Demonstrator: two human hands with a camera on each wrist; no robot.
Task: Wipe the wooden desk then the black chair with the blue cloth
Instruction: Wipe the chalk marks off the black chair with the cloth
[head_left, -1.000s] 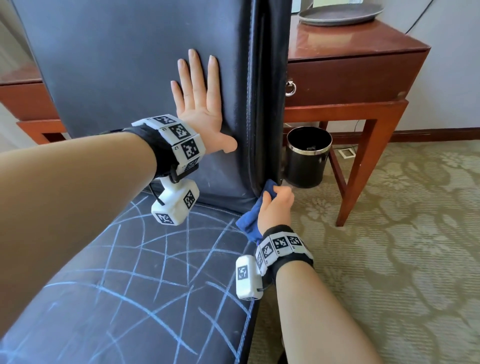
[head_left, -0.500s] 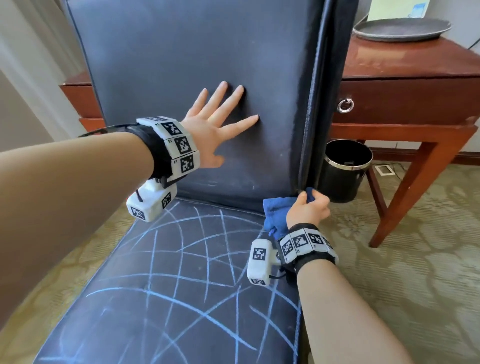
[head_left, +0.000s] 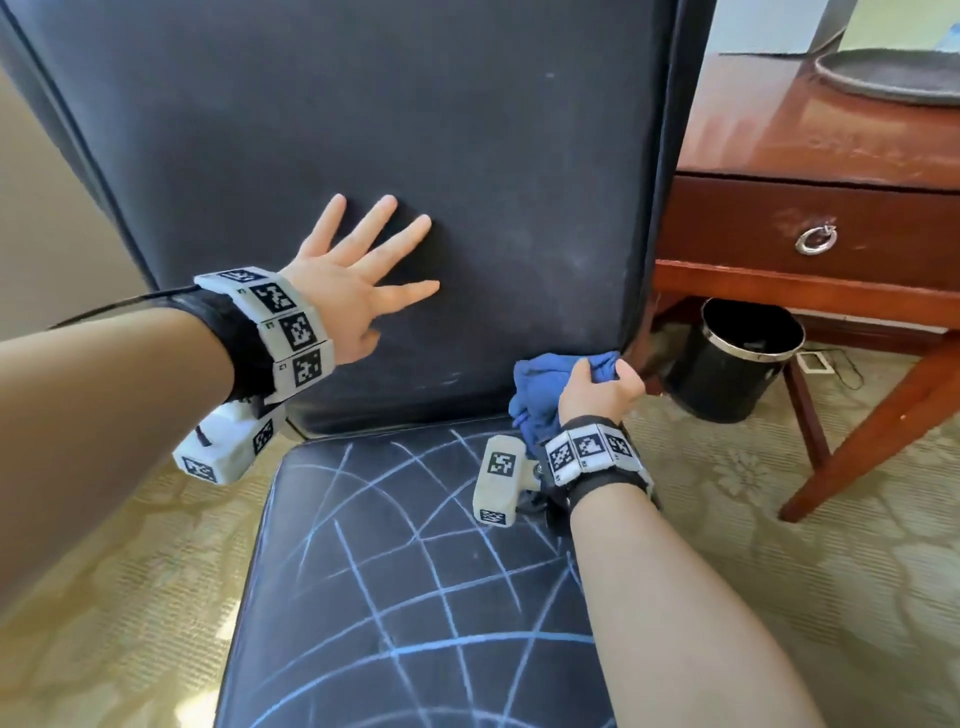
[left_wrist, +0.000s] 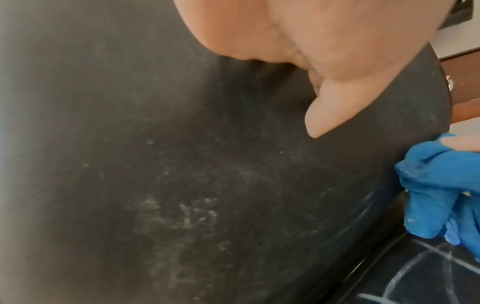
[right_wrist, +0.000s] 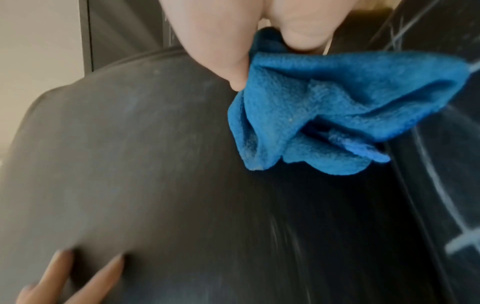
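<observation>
Right hand: the right hand (head_left: 597, 387), at lower centre-right of the head view, has its fingers curled round a bunched blue cloth (head_left: 545, 384), thumb pinching the folds in the right wrist view.
Cloth: pressed against the lower right corner of the chair back (head_left: 363, 130), just above the seam where the back meets the seat (head_left: 415, 597); loose folds hang toward the seat.
Left hand: the left hand (head_left: 348, 291) lies flat with fingers spread on the middle of the chair back, holding nothing, well apart from the cloth.
Chair: black; the back shows faint pale smears, the seat is crossed with blue chalk lines.
Edges: the back's right edge runs up just beside the wooden desk (head_left: 831, 156) at upper right.
Open room: carpet (head_left: 805, 597) lies bare right of the seat; a black bin (head_left: 732, 364) stands under the desk, near the cloth hand.
</observation>
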